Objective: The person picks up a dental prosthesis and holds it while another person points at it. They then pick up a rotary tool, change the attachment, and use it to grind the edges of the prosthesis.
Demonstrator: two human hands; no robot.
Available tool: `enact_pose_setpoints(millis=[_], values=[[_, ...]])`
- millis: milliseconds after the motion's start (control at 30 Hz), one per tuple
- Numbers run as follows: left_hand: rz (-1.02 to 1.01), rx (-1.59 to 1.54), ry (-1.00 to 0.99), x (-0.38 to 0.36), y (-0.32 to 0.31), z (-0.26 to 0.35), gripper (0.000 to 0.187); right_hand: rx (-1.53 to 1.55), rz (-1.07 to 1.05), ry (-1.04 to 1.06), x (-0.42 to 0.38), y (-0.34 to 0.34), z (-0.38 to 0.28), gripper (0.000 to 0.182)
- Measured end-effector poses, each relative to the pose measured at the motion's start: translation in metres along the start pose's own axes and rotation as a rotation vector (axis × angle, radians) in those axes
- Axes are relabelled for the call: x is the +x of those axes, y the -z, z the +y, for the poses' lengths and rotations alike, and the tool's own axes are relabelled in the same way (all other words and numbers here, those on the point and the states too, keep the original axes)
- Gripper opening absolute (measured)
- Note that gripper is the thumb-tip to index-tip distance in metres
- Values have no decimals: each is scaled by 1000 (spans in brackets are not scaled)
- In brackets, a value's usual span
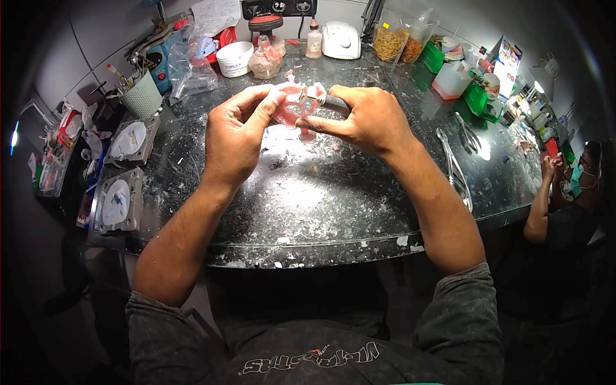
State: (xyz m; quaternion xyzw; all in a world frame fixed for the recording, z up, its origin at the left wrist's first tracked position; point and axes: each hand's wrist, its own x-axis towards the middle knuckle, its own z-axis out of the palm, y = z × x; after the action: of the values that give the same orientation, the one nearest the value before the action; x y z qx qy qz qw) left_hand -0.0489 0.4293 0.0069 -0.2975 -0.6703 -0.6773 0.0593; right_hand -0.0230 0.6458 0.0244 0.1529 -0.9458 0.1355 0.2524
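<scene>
— Upper centre of the frame, and the left hand (239, 125) pinches the pink piece (286, 119) while the right hand (371, 120) wraps around a dark handpiece (336, 104) beside it!
— Tool work, I'd judge (whether tool and piece touch, I can't tell); the next move calls for a steady pinch.

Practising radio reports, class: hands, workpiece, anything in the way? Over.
Left hand: pinching pink piece. Right hand: gripping dark-handled tool, tip at piece. Metal tools aside; no obstruction visible.
</scene>
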Motion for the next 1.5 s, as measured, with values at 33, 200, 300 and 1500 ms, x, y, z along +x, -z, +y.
enact_pose_setpoints(millis=[33, 200, 300, 1500], values=[[2, 11, -6, 0, 0, 1, 24, -1, 0, 0, 0, 0, 0, 67], [21, 27, -22, 0, 0, -3, 24, 37, 21, 16, 0, -4, 3, 66], [45, 11, -41, 1, -1, -3, 22, 61, 41, 33, 0, -5, 3, 66], [30, 63, -62, 2, 3, -3, 24, 37, 5, -18, -1, -2, 0, 71]])
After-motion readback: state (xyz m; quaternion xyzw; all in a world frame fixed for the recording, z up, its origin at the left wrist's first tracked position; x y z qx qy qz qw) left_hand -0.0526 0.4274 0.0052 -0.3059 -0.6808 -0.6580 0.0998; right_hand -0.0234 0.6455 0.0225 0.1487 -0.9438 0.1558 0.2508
